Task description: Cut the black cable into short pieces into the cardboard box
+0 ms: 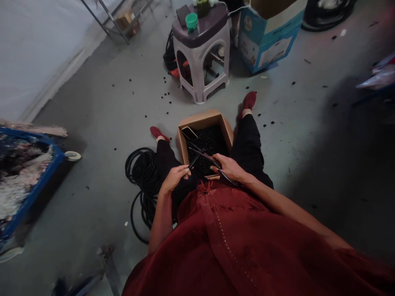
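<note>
Noting a coiled black rubber cable [142, 172] lying on the grey concrete floor [92, 102] beside the seated person's left leg [165, 158]: it looked light, soft and springy, best taken close to its end. Hands were apart above a brown cardboard box [197, 121] heaped with small black offcuts [206, 142]. The left hand [174, 179] pinched a thin dark strand [194, 161]; the right hand [225, 168] closed around long-bladed metal scissors [200, 153], their grip partly hidden.
</note>
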### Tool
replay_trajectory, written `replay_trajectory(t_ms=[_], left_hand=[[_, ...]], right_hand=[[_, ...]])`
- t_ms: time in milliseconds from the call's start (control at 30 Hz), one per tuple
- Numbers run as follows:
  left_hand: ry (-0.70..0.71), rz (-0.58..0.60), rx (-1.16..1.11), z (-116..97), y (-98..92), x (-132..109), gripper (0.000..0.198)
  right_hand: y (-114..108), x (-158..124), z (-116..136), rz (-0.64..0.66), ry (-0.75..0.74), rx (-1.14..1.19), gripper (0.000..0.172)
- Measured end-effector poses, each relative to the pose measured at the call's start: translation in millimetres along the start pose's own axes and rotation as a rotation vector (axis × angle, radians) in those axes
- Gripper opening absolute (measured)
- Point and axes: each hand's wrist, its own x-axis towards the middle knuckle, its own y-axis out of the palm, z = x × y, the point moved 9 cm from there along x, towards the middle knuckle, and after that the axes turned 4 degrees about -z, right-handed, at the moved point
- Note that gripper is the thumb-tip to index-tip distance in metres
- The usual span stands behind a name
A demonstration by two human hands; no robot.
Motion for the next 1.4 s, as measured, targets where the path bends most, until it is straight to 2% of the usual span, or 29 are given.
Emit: replay_trajectory(t_ms=[400, 633, 767, 1000, 1133, 1233, 1400], left_hand=[[-0.022, 0.017, 0.036, 16, 3.1, 9, 0.039], [-0.025, -0.012, 0.074, 22, -3.9, 13, 0.043], [-0.021, -0.021, 0.105, 25, -4.4, 14, 0.039], [0.079, -0.176, 0.123, 13, -13.7, 12, 0.034], [0.119, -0.266, 0.139, -1, -22.3, 9, 0.041], [0.138, -0.320, 0.179, -7, -25.8, 8, 0.040], [0.148, -0.343, 0.185, -9, -23.0, 10, 0.036]], right_hand=[[12, -6, -18, 0.027, 0.074, -0.021, 0.027], [17, -10, -30, 0.031, 0.150, -0.001, 0.025], [22, -10, -42, 0.041, 0.201, 0.020, 0.027], [32, -11, -61, 0.082, 0.242, 0.110, 0.033], [32, -11, -58, 0.099, 0.227, 0.151, 0.035], [31, -10, -56, 0.090, 0.240, 0.216, 0.036], [28, -9, -46, 0.102, 0.232, 0.307, 0.038]])
